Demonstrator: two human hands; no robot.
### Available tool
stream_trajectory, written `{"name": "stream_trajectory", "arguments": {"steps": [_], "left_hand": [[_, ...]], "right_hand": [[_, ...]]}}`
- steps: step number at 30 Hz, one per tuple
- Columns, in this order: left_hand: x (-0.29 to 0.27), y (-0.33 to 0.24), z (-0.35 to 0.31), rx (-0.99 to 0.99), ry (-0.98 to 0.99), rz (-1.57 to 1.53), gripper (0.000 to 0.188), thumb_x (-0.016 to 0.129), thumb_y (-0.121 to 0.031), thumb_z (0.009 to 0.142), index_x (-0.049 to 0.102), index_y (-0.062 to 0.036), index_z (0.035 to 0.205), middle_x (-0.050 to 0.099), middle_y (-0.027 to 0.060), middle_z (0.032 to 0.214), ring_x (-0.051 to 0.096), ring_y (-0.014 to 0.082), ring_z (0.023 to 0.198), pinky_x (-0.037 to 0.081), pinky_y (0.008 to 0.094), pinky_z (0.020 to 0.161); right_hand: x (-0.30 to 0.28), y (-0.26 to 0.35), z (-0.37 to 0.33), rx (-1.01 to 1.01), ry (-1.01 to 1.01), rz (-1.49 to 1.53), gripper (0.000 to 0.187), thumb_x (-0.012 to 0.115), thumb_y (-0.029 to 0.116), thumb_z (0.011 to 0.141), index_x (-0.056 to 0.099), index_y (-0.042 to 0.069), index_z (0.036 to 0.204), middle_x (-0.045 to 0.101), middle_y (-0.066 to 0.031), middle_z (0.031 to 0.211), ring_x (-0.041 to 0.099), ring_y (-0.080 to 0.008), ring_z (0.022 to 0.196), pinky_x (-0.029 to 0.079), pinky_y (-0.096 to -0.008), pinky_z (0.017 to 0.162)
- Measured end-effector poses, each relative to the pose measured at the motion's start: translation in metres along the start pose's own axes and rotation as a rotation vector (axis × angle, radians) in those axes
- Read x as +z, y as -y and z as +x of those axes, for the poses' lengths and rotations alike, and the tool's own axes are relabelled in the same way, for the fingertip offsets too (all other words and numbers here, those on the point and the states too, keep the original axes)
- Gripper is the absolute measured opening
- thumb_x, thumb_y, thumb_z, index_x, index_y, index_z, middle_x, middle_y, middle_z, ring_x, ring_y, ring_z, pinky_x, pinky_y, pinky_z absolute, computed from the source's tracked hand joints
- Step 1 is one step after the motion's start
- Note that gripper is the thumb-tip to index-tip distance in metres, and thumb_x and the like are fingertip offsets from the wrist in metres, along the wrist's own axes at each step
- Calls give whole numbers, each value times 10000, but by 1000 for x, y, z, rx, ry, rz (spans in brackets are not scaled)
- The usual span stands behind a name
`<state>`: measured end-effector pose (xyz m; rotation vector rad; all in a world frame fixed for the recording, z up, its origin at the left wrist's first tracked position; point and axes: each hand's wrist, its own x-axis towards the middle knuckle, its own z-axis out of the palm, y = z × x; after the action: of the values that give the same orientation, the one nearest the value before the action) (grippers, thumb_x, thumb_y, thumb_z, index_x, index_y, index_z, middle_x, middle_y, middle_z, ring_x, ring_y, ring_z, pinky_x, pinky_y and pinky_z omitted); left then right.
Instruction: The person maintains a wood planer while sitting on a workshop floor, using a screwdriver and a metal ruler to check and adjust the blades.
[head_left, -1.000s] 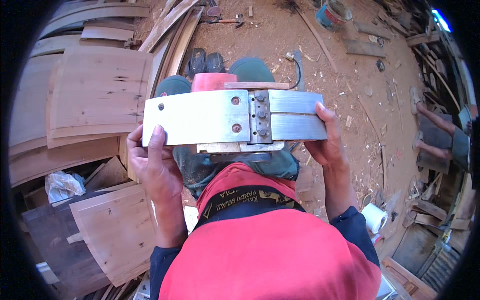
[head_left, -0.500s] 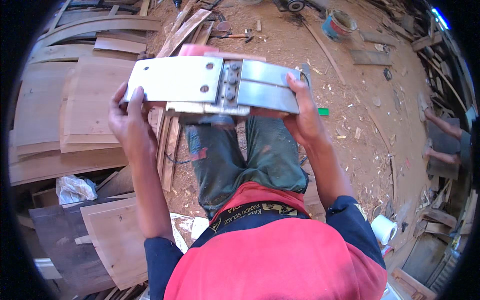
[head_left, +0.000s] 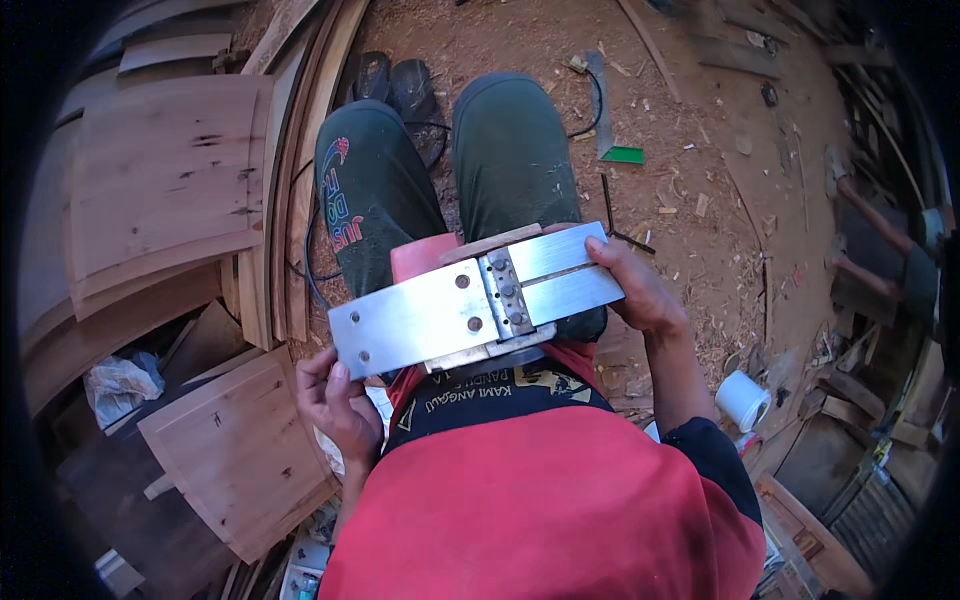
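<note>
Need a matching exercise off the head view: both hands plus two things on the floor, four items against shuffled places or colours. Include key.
1. left hand
2. L-shaped square
3. right hand
4. round container

A. thumb on the end of the split plate of the planer
B. white, out to the right of the right forearm
C. at the end corner of the planer's unsplit plate
D. green at one end, on the floor beyond the planer

Pairs: 1-C, 2-D, 3-A, 4-B
</note>
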<state>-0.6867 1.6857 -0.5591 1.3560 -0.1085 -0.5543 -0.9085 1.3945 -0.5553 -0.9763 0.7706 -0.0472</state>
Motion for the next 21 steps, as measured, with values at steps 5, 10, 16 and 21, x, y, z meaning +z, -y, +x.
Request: {"name": "stream_trajectory", "arguments": {"steps": [5, 10, 16, 21], "left_hand": [[6, 10, 20, 41, 6, 145, 286, 683, -53, 918, 592, 47, 1171, 634, 105, 1102, 622, 155, 1011, 493, 304, 944], [14, 11, 33, 65, 56, 290, 333, 723, -78, 908, 592, 40, 1191, 637, 106, 1125, 626, 150, 1005, 516, 297, 888], [24, 15, 44, 77, 200, 373, 387, 745, -103, 914, 580, 27, 1239, 625, 84, 1111, 627, 122, 952, 534, 252, 782], [47, -1, 54, 263, 321, 964, 461, 738, -162, 887, 594, 7, 1292, 585, 186, 1299, 609, 273, 1159, 506, 389, 964]], "right_hand": [[-1, -9, 11, 20, -48, -31, 625, 531, 468, 1022, 551, -29, 1400, 685, -110, 1215, 673, -166, 1054, 517, -292, 904], [3, 14, 12, -133, -129, -121, 591, 519, 474, 1022, 600, -39, 1303, 695, -83, 1102, 669, -128, 950, 524, -270, 794], [-12, 34, 16, -157, -108, -203, 608, 509, 497, 1024, 618, -52, 1263, 701, -102, 1110, 656, -139, 999, 503, -286, 866], [-14, 30, 17, -166, -49, -302, 608, 454, 487, 1067, 575, -45, 1337, 663, -122, 1252, 605, -178, 1130, 475, -347, 989]]}}
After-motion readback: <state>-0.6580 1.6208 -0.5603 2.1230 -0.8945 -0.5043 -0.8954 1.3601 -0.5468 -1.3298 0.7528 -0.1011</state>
